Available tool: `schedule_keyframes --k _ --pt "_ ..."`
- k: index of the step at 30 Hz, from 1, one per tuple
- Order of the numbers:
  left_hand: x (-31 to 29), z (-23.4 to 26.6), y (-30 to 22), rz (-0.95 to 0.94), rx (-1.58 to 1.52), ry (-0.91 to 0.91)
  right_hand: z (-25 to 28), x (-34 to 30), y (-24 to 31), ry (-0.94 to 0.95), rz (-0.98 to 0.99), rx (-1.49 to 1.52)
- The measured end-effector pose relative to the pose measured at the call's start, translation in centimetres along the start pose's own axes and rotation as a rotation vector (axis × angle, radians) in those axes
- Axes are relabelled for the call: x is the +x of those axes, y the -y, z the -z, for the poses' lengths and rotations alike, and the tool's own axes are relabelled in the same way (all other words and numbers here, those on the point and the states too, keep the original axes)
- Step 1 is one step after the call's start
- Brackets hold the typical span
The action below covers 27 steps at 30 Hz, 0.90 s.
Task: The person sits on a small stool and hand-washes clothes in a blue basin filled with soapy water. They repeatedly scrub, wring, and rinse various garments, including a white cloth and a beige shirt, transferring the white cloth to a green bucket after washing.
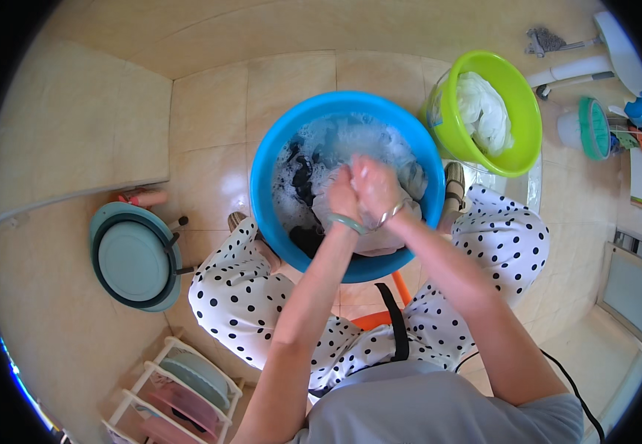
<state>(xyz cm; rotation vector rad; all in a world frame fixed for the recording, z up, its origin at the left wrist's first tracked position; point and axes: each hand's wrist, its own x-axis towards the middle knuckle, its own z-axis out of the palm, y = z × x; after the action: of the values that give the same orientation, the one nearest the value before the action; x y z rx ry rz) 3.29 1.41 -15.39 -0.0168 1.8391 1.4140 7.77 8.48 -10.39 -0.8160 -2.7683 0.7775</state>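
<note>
A large blue basin (263,185) stands between my feet, full of sudsy water and wet clothes. Over its middle my left hand (343,194) and my right hand (377,189) are closed and pressed against each other, bunching a pale garment (386,238) that spreads below them into the water. Some motion blur hides the exact finger positions. Dark clothes (302,177) float at the basin's left side, and a grey cloth (412,180) lies at its right. A bangle circles each wrist.
At the far right a lime-green bucket (525,111) holds white cloth (484,111). Stacked basins (133,260) lean by the left wall, above a white rack (180,344) with more basins. A small bin (595,128) and brushes sit at the right. An orange stool (371,321) is beneath me.
</note>
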Motion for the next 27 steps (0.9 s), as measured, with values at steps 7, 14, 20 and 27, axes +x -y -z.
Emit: schedule_keyframes --k 7,14,20,27 --pt "0.4 1.2 -0.2 0.113 -0.098 0.152 0.0 -0.9 0.9 -0.112 -0.243 0.279" --pt "0.5 0.6 -0.7 0.334 -0.583 0.119 -0.8 1.5 -1.6 0.098 -0.264 0.251" --pt "1.6 3.8 -1.6 0.528 -0.899 0.447 0.9 1.3 -4.5 0.384 -0.693 1.163" --pt "2.3 4.2 0.4 0.359 -1.026 0.537 2.3 -1.9 3.3 -0.025 0.136 0.449"
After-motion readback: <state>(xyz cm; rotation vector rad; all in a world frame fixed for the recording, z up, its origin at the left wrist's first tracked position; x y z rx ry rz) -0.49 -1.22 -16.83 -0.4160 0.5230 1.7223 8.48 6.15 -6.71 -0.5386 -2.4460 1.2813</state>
